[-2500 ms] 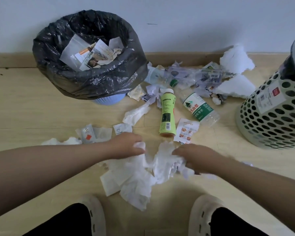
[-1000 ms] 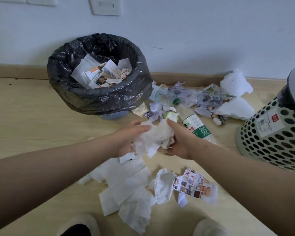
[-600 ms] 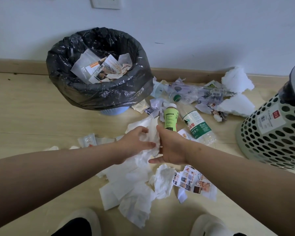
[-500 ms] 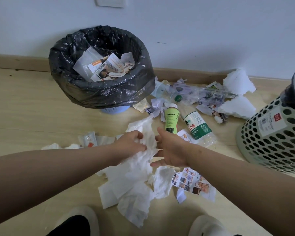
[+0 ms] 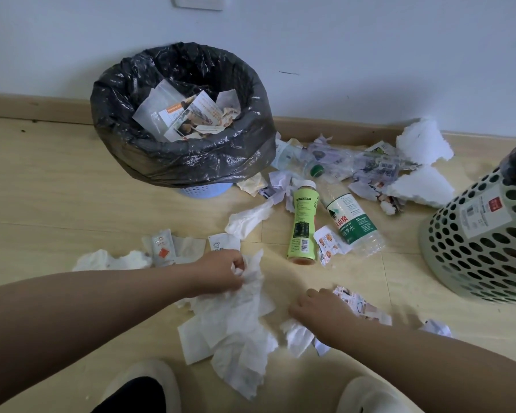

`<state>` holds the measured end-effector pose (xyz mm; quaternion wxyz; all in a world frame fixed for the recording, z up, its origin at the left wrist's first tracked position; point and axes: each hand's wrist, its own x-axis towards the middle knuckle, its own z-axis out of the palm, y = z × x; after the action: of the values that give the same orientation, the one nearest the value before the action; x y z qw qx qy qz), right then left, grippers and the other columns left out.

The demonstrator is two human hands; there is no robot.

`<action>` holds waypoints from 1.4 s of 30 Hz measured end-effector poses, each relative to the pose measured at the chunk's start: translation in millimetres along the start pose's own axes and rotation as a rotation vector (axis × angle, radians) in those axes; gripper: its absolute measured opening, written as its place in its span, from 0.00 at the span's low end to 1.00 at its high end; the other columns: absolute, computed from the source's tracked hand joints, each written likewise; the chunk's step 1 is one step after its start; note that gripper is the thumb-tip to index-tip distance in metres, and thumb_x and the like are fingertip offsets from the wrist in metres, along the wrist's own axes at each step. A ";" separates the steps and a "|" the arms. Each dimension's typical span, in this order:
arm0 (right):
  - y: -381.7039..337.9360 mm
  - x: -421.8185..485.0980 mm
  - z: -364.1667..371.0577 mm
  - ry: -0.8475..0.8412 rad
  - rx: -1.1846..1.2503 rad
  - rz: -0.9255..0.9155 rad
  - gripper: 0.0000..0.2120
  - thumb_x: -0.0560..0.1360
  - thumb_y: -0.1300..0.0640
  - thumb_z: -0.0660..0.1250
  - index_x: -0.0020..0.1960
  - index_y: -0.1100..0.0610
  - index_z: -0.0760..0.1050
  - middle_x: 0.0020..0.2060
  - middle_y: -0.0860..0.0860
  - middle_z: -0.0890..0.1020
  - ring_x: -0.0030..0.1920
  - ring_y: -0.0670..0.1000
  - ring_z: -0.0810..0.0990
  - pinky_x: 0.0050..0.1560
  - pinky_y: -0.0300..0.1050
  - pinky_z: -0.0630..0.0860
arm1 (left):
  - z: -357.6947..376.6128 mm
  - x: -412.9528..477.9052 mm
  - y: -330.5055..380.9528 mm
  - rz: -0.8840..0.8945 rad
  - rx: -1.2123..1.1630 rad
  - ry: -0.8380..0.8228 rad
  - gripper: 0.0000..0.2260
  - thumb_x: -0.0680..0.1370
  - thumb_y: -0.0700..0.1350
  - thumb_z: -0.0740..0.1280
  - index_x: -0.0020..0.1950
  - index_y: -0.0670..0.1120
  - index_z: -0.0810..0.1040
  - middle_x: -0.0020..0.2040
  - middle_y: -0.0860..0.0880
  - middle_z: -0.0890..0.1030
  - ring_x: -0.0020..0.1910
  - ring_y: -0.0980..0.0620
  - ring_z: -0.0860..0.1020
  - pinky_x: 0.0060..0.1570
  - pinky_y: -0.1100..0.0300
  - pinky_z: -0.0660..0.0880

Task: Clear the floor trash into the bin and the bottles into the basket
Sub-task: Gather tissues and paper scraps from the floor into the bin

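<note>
Bin: the bin (image 5: 204, 191) stands by the wall, far left of the litter, lined with a black bag (image 5: 149, 150) folded over its rim
Bin contents: printed papers (image 5: 191, 117) and a clear packet lie inside, below the rim
Basket: the pale perforated basket (image 5: 471, 263) stands at the right edge; its inside is out of sight
Bottles: a green bottle (image 5: 303, 222) and a clear water bottle (image 5: 352, 225) lie on their sides on the floor between bin and basket, just beside each other, caps toward the wall
Floor trash: white tissue (image 5: 236, 323) is heaped in front of the shoes; more scraps and wrappers lie along the skirting
Left hand: the left hand (image 5: 221, 272) has its fingers curled round the upper edge of the white tissue, bunching it
Right hand: the right hand (image 5: 316, 308) is knuckles up, low over the floor, between a tissue scrap (image 5: 295, 335) and a torn leaflet (image 5: 361, 307); it is blurred, and I cannot tell whether its fingers grip anything
</note>
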<state>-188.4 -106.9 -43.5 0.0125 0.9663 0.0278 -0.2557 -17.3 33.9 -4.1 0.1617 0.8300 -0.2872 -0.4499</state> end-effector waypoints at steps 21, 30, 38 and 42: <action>38.2 49.8 -212.2 0.785 1.125 0.433 0.10 0.75 0.59 0.62 0.44 0.68 0.72 0.34 0.58 0.71 0.34 0.53 0.69 0.33 0.43 0.67 | -138.8 -36.3 87.5 0.239 -0.717 0.578 0.08 0.74 0.41 0.69 0.52 0.49 0.75 0.47 0.49 0.79 0.44 0.49 0.79 0.42 0.55 0.76; 19.1 82.2 -276.6 0.987 1.617 0.344 0.05 0.75 0.63 0.62 0.50 0.56 0.73 0.38 0.52 0.75 0.33 0.47 0.79 0.45 0.47 0.81 | -196.4 -31.2 99.2 0.353 -0.722 1.006 0.09 0.74 0.41 0.68 0.52 0.49 0.73 0.51 0.49 0.77 0.43 0.53 0.76 0.41 0.59 0.73; 13.0 94.1 -254.8 0.601 1.634 0.323 0.24 0.79 0.60 0.57 0.74 0.53 0.61 0.64 0.53 0.72 0.53 0.49 0.75 0.57 0.46 0.73 | -182.9 9.3 70.3 0.041 -0.388 0.921 0.29 0.74 0.43 0.67 0.74 0.50 0.60 0.72 0.46 0.59 0.65 0.45 0.67 0.52 0.58 0.70; 18.5 88.4 -249.6 0.653 1.639 0.349 0.20 0.79 0.60 0.56 0.71 0.53 0.67 0.59 0.48 0.75 0.50 0.47 0.76 0.54 0.44 0.74 | -175.5 5.1 63.2 0.106 -0.272 0.933 0.19 0.76 0.40 0.64 0.67 0.49 0.70 0.71 0.47 0.59 0.65 0.47 0.67 0.49 0.65 0.67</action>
<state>12.6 -111.6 129.8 -0.6506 0.6871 -0.3082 0.0978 111.3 -17.0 121.1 0.4029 0.8987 -0.1646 -0.0545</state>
